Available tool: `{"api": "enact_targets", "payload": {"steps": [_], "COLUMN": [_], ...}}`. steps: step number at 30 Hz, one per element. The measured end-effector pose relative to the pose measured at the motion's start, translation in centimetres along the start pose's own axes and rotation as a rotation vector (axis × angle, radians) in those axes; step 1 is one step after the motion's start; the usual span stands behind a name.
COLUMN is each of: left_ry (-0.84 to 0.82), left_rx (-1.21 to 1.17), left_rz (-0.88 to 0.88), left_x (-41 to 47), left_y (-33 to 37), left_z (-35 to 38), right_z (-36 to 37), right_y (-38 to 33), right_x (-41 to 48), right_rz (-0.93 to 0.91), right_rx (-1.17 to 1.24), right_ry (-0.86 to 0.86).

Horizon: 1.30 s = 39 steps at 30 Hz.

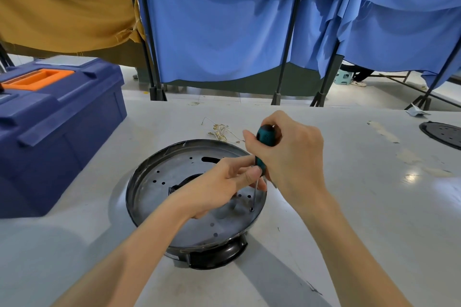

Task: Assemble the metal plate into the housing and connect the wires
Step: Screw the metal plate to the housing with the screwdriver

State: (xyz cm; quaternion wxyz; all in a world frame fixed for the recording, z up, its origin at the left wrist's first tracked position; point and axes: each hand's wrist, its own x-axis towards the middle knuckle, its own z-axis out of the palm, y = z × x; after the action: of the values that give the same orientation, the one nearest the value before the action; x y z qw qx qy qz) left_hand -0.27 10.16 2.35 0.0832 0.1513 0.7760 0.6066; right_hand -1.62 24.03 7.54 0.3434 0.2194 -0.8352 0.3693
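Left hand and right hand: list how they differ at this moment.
The right hand grips the screwdriver high, round its handle; the left hand pinches it low, where the shaft begins. The left hand lies over the metal plate; the right hand stands above its rim. Both hold the same screwdriver.

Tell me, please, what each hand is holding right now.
Left hand: pinches the screwdriver just below its handle, steadying it.
Right hand: grips the screwdriver's handle.

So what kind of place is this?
Probably a workshop or a curtained-off recording bay: white workbench, blue toolbox, blue cloth hung on stands behind, and a screwdriver at work on a metal plate.
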Motion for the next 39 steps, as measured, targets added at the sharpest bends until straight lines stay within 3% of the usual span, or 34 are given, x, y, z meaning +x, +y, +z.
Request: {"api": "enact_targets", "payload": {"steps": [3,5,8,10,13,17,22,25,28,30,39], "left_ry": [-0.011,-0.018,-0.02,-0.034,-0.031,-0.036,-0.009,-0.019,-0.003,0.005,0.112], "left_rx": [-0.002,-0.015,-0.036,-0.031,-0.018,0.001,0.001,-0.008,-0.018,-0.043,-0.125], "left_rz": [-0.004,0.008,0.014,0.024,0.034,0.056,0.045,0.041,0.023,0.03,0.079], "left_x": [-0.2,-0.4,-0.6,-0.6,-0.6,-0.3,-0.4,-0.7,-0.8,-0.8,-0.6], "left_y": [0.0,0.1,0.4,0.5,0.4,0.1,-0.1,0.1,0.3,0.4,0.6], "left_z": [-0.2,-0.3,-0.3,-0.3,-0.2,0.0,0.1,0.1,0.1,0.0,-0.2], "right_z": [0.4,-0.5,-2.4,-3.1,-2.9,-1.7,0.2,-0.3,-1.7,-2.4,-1.1], "right_y": [-0.3,0.0,0.8,1.4,1.2,1.2,0.2,0.2,0.8,1.1,0.2], "right_x": [0.1,0.7,1.8,1.7,1.5,1.3,0.4,0.7,1.3,1.5,0.9], "right_rz": [-0.029,-0.036,-0.009,-0.02,-0.023,-0.096,-0.136,-0.088,0.015,0.027,-0.12], "right_rx": [-0.103,-0.089,0.253,0.372,0.326,0.056,-0.021,-0.112,0.214,0.373,0.077], "right_ry": [-0.044,-0.197,-0.475,-0.545,-0.429,-0.195,-0.041,-0.171,-0.465,-0.538,-0.191]}}
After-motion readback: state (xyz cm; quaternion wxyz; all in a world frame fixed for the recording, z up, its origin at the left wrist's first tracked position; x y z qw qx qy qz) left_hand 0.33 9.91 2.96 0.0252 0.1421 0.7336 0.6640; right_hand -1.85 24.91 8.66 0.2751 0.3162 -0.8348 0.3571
